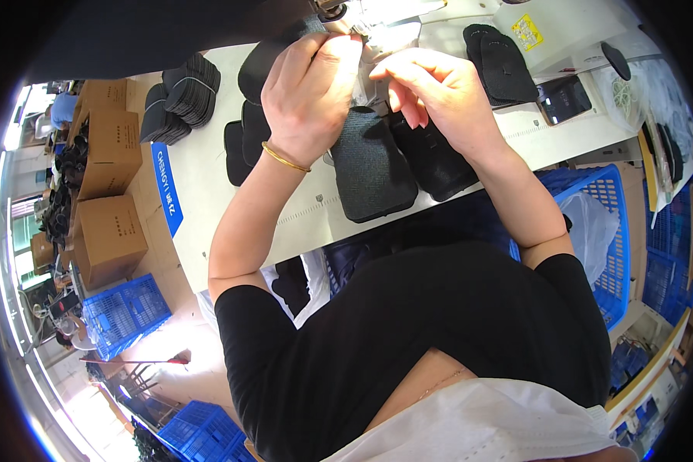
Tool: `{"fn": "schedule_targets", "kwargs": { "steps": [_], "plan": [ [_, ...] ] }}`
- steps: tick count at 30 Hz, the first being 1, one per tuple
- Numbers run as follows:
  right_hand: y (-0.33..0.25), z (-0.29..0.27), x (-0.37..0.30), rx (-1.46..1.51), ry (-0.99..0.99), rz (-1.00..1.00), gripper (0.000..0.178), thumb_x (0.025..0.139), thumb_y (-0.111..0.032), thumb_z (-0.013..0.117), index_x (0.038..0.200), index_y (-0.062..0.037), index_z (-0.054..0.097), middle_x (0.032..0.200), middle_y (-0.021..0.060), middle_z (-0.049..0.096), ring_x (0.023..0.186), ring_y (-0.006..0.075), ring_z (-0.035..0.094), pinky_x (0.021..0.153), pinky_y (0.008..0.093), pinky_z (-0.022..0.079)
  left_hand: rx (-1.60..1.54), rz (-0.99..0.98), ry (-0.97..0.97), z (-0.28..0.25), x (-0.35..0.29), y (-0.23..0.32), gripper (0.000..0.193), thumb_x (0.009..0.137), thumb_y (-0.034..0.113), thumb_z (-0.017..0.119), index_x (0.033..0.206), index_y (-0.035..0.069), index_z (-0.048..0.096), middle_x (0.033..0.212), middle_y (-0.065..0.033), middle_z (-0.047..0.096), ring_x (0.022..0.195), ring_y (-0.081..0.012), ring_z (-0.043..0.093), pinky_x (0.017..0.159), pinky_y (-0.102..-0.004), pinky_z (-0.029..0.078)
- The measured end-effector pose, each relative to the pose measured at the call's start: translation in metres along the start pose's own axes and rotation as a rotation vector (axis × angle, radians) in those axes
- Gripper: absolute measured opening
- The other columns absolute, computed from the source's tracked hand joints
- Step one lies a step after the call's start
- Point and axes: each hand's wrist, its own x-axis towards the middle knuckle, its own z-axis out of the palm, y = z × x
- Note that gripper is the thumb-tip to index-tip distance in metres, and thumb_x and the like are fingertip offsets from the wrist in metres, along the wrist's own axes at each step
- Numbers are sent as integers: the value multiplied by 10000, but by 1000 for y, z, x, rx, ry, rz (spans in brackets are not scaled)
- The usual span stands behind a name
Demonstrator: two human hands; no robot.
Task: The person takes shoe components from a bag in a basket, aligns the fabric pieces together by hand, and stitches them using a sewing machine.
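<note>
My left hand [308, 96], with a gold bangle at its wrist, is raised at the sewing machine's needle area [335, 11]. Its fingers are curled together, and what they grip is hidden. Just to the right, my right hand [443, 96] hovers with thumb and forefinger pinched; anything between them is too small to make out. Below the hands a black textured fabric piece [373, 169] lies at the table's front edge. A smoother black piece [433, 158] rests beside it, partly under my right hand. More black pieces [242, 142] lie left of my left wrist.
Banded stacks of black pieces [191, 91] stand at the white table's left. Further black pieces [500, 65] and a phone [564, 100] lie at its right. A blue crate [608, 239] sits beside the table's right end; cardboard boxes [109, 240] and another blue crate [125, 314] are left.
</note>
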Motion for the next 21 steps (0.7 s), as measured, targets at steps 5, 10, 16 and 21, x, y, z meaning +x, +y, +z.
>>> {"fn": "schedule_targets", "kwargs": {
  "steps": [5, 10, 16, 21],
  "plan": [
    [-1, 1, 1, 43, 3, 40, 178, 917, -118, 556, 879, -34, 708, 656, 23, 611, 490, 58, 518, 495, 215, 409, 20, -168, -136, -9, 9, 17, 335, 594, -65, 624, 910, 17, 695, 916, -64, 663, 851, -233, 625, 699, -325, 523],
    [2, 0, 0, 33, 11, 65, 183, 922, -119, 552, 889, -32, 709, 660, 19, 613, 499, 60, 517, 496, 217, 408, -60, -354, -305, -19, 20, 27, 271, 708, -50, 656, 975, -19, 691, 944, -92, 665, 891, -226, 628, 755, -288, 509],
    [2, 1, -5, -27, -55, 50, 223, 974, -163, 558, 1029, 8, 690, 744, 45, 664, 550, 63, 568, 496, 184, 421, -1167, -1417, -185, -15, -29, -51, 317, 924, 174, 661, 1124, -66, 603, 1041, -80, 687, 891, -100, 633, 769, -221, 500],
    [0, 19, -9, 58, -43, 17, 232, 970, -157, 574, 1045, 39, 671, 777, 65, 683, 603, 88, 621, 527, 189, 455, -1472, -1470, -265, -41, -21, -15, 298, 833, 8, 718, 1081, -79, 578, 949, -105, 684, 835, -108, 652, 746, -235, 541]
  ]
}}
